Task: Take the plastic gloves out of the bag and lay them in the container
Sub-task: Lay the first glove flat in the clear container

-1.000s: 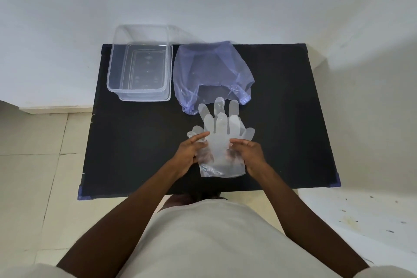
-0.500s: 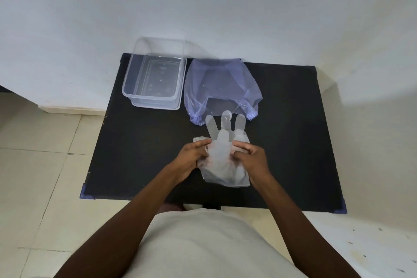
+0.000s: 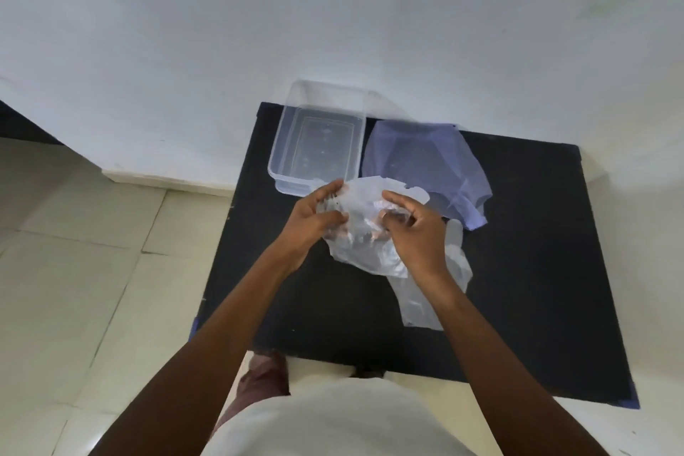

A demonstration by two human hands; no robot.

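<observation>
Black table [image 3: 518,233]: both hands [image 3: 364,222] gripping crumpled glove [image 3: 361,244] beside container [image 3: 314,144].

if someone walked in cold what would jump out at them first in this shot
Two bare hands, the left hand and the right hand, meet mid-table with a grip on a crumpled clear plastic glove. Behind them at the far edge of the black rectangular table stands an empty clear plastic container, with a limp bluish translucent plastic bag on its right. Another clear glove lies flat under the right wrist.
</observation>
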